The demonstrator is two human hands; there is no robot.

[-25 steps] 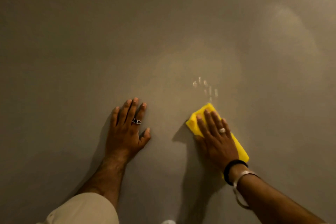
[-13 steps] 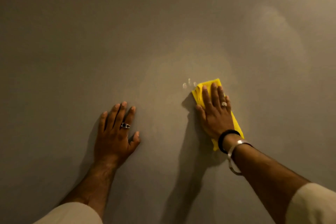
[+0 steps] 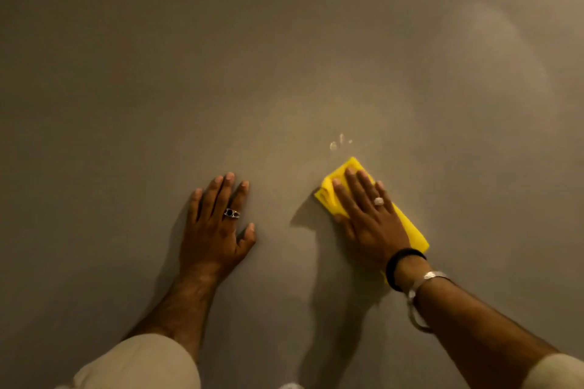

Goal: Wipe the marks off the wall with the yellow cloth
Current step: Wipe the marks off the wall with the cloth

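A folded yellow cloth (image 3: 335, 181) lies flat against the grey-brown wall (image 3: 158, 73). My right hand (image 3: 368, 218) presses on it with fingers spread, covering most of it. A few small pale marks (image 3: 338, 142) show on the wall just above the cloth's upper corner. My left hand (image 3: 215, 227) rests flat on the wall to the left, fingers apart, holding nothing. It wears a dark ring; the right one has a pale ring, a black band and a metal bangle at the wrist.
Faint lighter smears (image 3: 493, 41) show on the wall at the upper right. Cream sleeves (image 3: 142, 363) cover both forearms near the bottom edge. A small white thing (image 3: 290, 386) peeks in at the bottom middle.
My right hand slid the cloth up over the marks, then back down and slightly left. Fewer marks remain than a second ago. The left hand stayed planted on the wall.
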